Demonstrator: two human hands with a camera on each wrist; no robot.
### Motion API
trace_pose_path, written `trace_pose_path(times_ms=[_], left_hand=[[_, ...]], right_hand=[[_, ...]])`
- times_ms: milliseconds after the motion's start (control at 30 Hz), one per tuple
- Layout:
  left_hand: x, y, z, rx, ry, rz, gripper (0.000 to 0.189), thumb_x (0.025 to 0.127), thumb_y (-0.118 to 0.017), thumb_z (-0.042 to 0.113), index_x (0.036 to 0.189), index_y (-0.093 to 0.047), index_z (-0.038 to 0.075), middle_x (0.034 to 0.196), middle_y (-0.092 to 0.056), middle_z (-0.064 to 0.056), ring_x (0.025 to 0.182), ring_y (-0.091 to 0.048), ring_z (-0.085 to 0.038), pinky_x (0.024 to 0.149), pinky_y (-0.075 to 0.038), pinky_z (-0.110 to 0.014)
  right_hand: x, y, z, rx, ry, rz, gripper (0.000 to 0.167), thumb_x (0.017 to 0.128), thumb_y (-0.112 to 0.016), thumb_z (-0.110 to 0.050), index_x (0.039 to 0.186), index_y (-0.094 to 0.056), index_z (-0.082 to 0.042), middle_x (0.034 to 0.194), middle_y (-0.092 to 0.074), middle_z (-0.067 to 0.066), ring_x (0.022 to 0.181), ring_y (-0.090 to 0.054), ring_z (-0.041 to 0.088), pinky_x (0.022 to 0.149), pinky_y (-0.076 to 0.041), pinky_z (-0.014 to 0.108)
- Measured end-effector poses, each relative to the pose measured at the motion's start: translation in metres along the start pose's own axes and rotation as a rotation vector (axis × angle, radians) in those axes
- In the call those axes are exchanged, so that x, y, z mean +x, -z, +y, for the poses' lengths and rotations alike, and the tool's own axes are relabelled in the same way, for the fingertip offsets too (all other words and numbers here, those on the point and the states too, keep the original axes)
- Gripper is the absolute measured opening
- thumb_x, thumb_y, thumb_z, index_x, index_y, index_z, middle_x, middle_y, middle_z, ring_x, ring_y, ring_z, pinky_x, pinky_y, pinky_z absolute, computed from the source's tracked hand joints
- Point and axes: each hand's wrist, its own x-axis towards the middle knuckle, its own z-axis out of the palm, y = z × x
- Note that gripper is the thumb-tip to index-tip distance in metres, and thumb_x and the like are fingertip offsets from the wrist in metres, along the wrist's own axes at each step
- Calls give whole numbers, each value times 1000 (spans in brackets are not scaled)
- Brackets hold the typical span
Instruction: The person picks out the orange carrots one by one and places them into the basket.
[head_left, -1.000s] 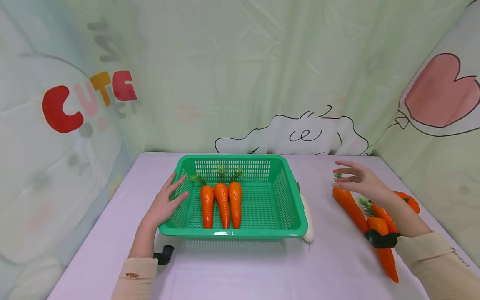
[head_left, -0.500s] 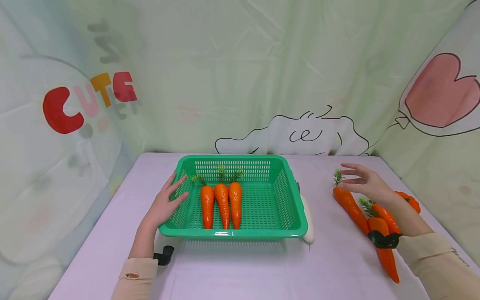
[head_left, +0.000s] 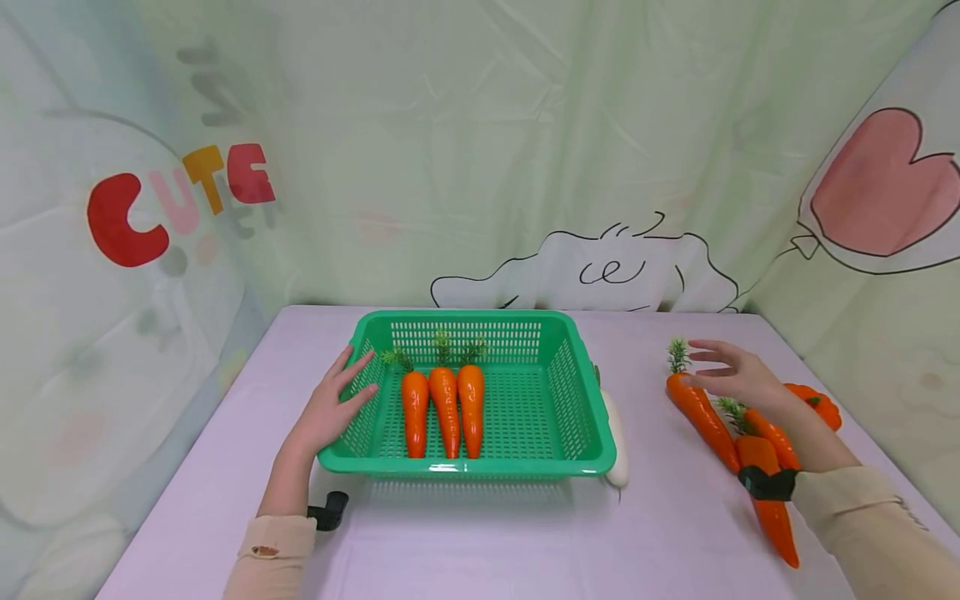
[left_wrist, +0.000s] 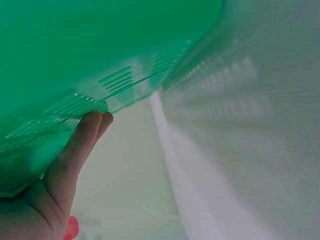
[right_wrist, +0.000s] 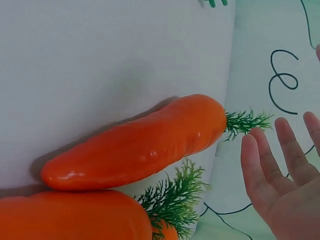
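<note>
My left hand (head_left: 325, 415) rests on the left side of a green plastic basket (head_left: 577, 467), fingers fairly straight and spread. In the left wrist view, fingertips (left_wrist: 92, 120) touch the basket's slotted outer wall. Three carrots (head_left: 445, 396) with green tops lie side by side inside. Over the right part of the table hovers my right hand (head_left: 738, 377), fingers apart and holding nothing. A larger carrot (head_left: 701, 417) lies just below and left of it. The right wrist view shows that carrot (right_wrist: 145, 142) whole, its leafy top near my fingers.
A white radish (head_left: 616, 442) lies against the basket's right side, partly hidden by it. Under my right forearm lie a long carrot (head_left: 772, 521) and a smaller orange one (head_left: 774, 437), partly covered. An orange pepper (head_left: 816, 404) sits farther right. Printed curtains stand behind the table.
My right hand has moved slightly right and lower, uncovering the larger carrot's leafy top. My left hand, the basket and the carrots stay where they were.
</note>
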Motion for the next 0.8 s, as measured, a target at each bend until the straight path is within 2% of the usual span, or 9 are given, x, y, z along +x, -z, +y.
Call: trace_pose_path(times_ms=[167, 367, 500, 600, 667, 800], left_hand=[[0, 0, 0, 0, 1, -1, 56, 93, -53, 33, 143, -35, 16, 152, -9, -13, 135, -12, -40, 97, -21, -65], [0, 0, 0, -3, 7, -1, 54, 93, -53, 28, 143, -35, 16, 152, -9, -12, 135, -12, -40, 98, -21, -65], [0, 0, 0, -3, 8, -3, 54, 93, -53, 29, 143, -35, 16, 152, -9, -13, 135, -12, -40, 98, -21, -65], [0, 0, 0, -3, 6, -4, 55, 93, -53, 31, 143, -35, 16, 152, -9, -13, 135, -12, -40, 98, -21, -65], [-1, 0, 0, -3, 6, -4, 55, 93, -53, 32, 143, -34, 16, 152, -9, -13, 135, -12, -40, 98, -21, -65], [-1, 0, 1, -3, 6, -5, 55, 93, -53, 30, 143, -34, 16, 152, -9, -13, 135, -11, -41, 98, -20, -66]], right_hand=[[1, -2, 4, -17, -41, -10, 71, 91, -57, -29, 141, -21, 4, 134, -33, 35, 114, -40, 50, 82, -47, 52], [2, -5, 12, -22, -73, -13, 71, 90, -58, -33, 140, -24, 5, 134, -31, 36, 110, -43, 49, 79, -49, 47], [5, -7, 19, -37, -122, 5, 72, 88, -60, -35, 139, -27, 3, 132, -32, 36, 105, -47, 43, 77, -50, 43], [7, -9, 23, -34, -158, 0, 73, 87, -61, -36, 139, -26, 3, 133, -30, 37, 106, -46, 44, 79, -50, 43], [8, -9, 24, -24, -163, -29, 75, 88, -60, -35, 139, -23, 6, 133, -27, 39, 109, -42, 49, 82, -48, 47], [9, -10, 26, -16, -207, -62, 77, 88, -60, -36, 141, -21, 4, 135, -23, 39, 112, -38, 51, 86, -45, 50]])
